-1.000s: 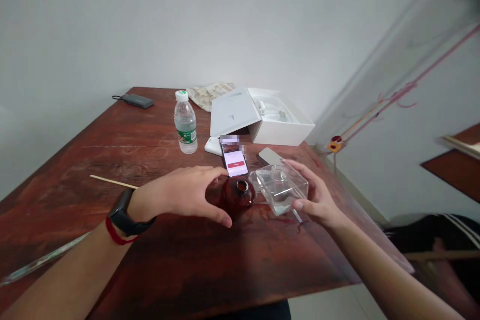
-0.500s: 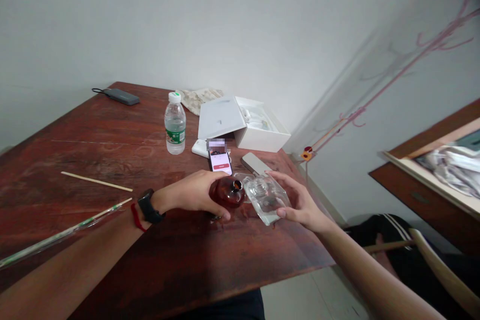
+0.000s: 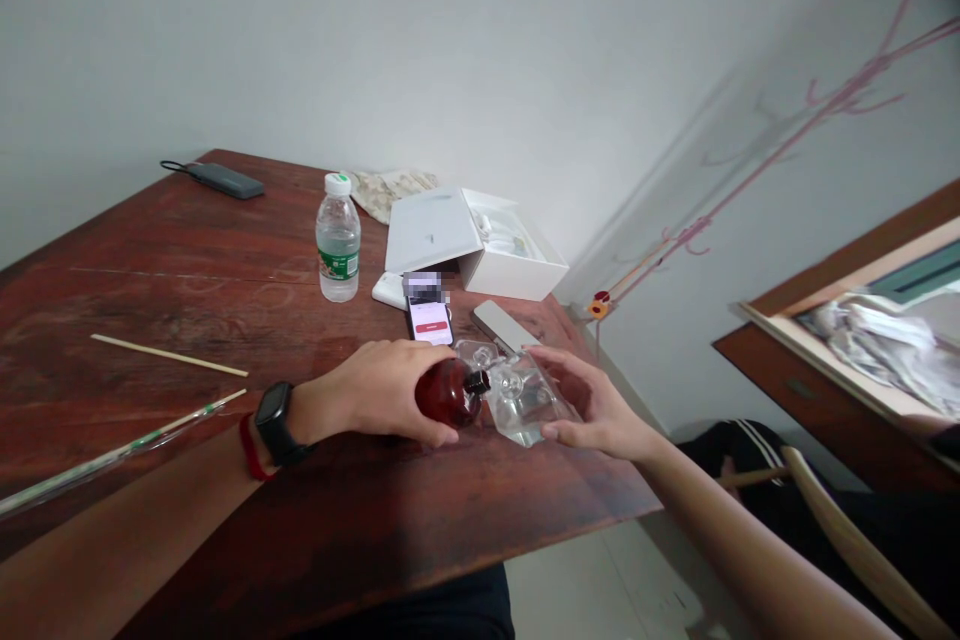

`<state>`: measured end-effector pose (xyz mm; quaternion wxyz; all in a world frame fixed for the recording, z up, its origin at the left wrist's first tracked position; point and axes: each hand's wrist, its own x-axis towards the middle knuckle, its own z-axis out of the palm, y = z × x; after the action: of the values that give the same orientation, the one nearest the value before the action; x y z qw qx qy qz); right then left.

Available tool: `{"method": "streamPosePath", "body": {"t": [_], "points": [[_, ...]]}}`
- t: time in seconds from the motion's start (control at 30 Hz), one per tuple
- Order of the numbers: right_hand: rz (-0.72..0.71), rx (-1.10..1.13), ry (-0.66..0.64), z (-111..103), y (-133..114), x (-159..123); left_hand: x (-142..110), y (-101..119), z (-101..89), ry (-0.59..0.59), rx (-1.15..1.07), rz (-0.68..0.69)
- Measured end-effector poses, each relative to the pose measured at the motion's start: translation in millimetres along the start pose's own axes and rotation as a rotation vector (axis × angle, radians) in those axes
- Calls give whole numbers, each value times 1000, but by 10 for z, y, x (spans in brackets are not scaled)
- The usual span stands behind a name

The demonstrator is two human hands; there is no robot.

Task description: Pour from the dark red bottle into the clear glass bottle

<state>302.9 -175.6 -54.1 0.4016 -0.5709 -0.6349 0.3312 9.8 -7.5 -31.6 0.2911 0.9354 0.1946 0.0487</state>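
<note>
My left hand [image 3: 367, 392] grips a dark red glass bottle [image 3: 444, 394], which lies tilted on its side with its black neck pointing right. That neck sits right by a square clear glass bottle [image 3: 525, 408] holding some water, though I cannot tell whether they touch. My right hand [image 3: 600, 412] holds the clear bottle by its side, with the fingers spread across it. Both bottles are low over the reddish-brown wooden table [image 3: 187, 310]. A black smartwatch [image 3: 274, 423] and a red band circle my left wrist.
Behind my hands lie a phone [image 3: 429, 318], a silver slab [image 3: 504, 325], a plastic water bottle [image 3: 337, 240] and an open white box [image 3: 476, 245]. A wooden stick [image 3: 157, 355], a glass rod [image 3: 127, 450] and a power bank [image 3: 225, 180] lie left. The table edge runs below.
The red bottle has tipped from nearly upright onto its side, neck now toward the clear bottle. The clear bottle has turned a little, and the whole view has shifted left.
</note>
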Motion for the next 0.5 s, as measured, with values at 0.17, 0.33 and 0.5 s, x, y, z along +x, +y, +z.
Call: {"method": "streamPosePath", "body": {"t": [0.17, 0.33, 0.5], "points": [[-31, -93, -10, 1, -19, 5, 13, -49, 52, 13, 39, 11], [-17, -120, -16, 6, -76, 6, 4, -51, 61, 24, 44, 12], [-31, -144, -11, 10, -88, 17, -17, 1, 47, 2, 57, -1]]}}
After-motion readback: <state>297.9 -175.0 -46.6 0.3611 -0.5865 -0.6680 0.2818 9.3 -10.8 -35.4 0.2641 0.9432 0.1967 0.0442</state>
